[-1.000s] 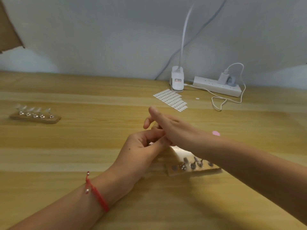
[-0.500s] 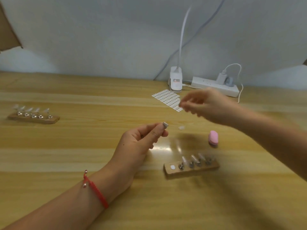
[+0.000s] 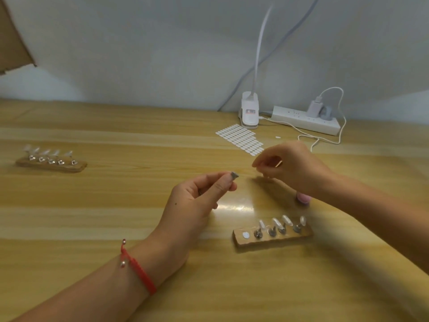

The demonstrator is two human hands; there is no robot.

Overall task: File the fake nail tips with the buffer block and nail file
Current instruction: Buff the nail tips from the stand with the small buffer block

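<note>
My left hand (image 3: 199, 201) is at mid table, pinching a small metal nail stand (image 3: 234, 175) by its stem, grey top up. My right hand (image 3: 292, 166) hovers just right of it with thumb and forefinger pinched together; blur hides whether anything small is between them. A wooden holder (image 3: 274, 239) in front of the hands carries several clear nail tips (image 3: 286, 220) on metal stands, and its left spot has only a white sticker (image 3: 245, 235). The pink buffer block (image 3: 303, 198) lies behind the holder, half hidden by my right wrist. No nail file is in view.
A second wooden holder (image 3: 51, 163) with several tips sits at the far left. A sheet of white adhesive tabs (image 3: 241, 140), a lamp base (image 3: 250, 112) and a power strip (image 3: 306, 119) with a trailing cable line the back edge by the wall.
My right hand lifted off my left hand, reached back towards the adhesive sheet, then came down and left towards the stand. My left hand stayed put with the stand.
</note>
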